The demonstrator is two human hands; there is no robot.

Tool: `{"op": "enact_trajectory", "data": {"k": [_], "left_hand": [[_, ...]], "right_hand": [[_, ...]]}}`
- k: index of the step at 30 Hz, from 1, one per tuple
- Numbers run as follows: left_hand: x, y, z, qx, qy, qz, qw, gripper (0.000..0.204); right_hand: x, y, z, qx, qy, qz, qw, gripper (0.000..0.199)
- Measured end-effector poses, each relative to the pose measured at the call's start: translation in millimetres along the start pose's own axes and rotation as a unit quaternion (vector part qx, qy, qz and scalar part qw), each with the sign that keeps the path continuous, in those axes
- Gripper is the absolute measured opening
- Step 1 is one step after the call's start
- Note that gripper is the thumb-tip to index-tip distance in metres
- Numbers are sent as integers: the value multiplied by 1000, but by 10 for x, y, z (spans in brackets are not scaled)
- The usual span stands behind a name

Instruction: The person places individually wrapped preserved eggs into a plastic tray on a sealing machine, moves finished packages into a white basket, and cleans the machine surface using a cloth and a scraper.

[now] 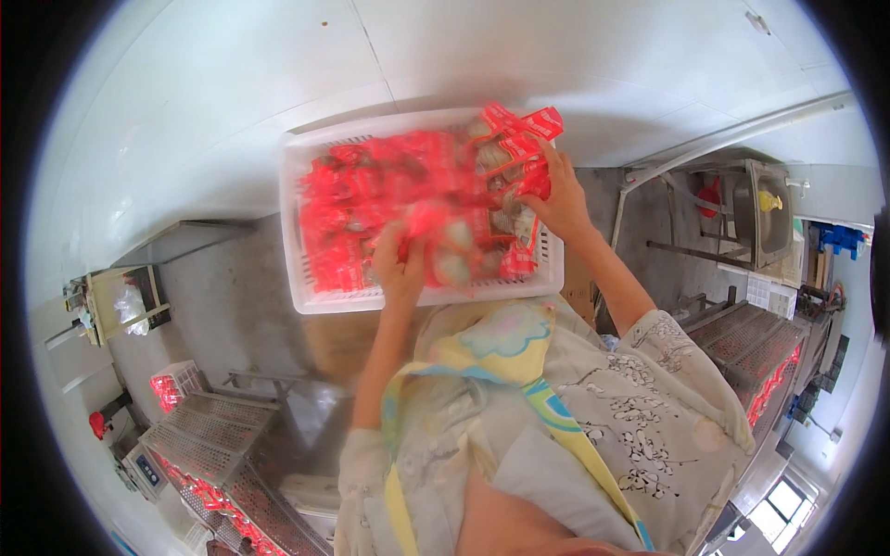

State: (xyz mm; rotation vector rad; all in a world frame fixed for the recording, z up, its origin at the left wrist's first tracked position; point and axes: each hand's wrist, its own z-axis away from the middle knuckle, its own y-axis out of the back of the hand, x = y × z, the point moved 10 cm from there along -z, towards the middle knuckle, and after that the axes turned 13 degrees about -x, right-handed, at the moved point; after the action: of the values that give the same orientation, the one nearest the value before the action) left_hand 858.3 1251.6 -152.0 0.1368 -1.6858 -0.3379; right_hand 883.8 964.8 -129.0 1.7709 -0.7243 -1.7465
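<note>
A white slotted plastic basket (289,232) is filled with red-and-clear plastic packets (343,199) that have pale, rounded contents. Over the basket's near side, my left hand (399,267) is closed at the top of a red-and-clear packet (452,264), smeared by motion. At the right end, my right hand (564,199) has its thumb and fingers around another red packet (535,179). Several packets lean upright beside that hand, and one red packet top (542,122) sticks out past the far right corner. The fingertips of both hands are partly hidden.
Perforated metal racks (209,426) with red packets stand at the lower left, and a similar rack (742,338) is at the right. A metal sink (771,227) with a yellow item (769,200) is farther right. A white pipe (732,144) runs along the wall.
</note>
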Motion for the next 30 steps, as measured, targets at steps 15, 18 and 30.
{"op": "enact_trajectory", "data": {"k": [15,18,30], "left_hand": [[-60,967,665,221,3,112,969,29],[-47,1279,1036,277,10,81,957,30],[919,1578,3913,712,43,2,700,15]], "right_hand": [[-1376,-127,-188,-204,266,87,938,20],[-1976,-442,-43,-231,397,139,877,22],[-4256,-1681,1427,-424,669,11,610,22]]}}
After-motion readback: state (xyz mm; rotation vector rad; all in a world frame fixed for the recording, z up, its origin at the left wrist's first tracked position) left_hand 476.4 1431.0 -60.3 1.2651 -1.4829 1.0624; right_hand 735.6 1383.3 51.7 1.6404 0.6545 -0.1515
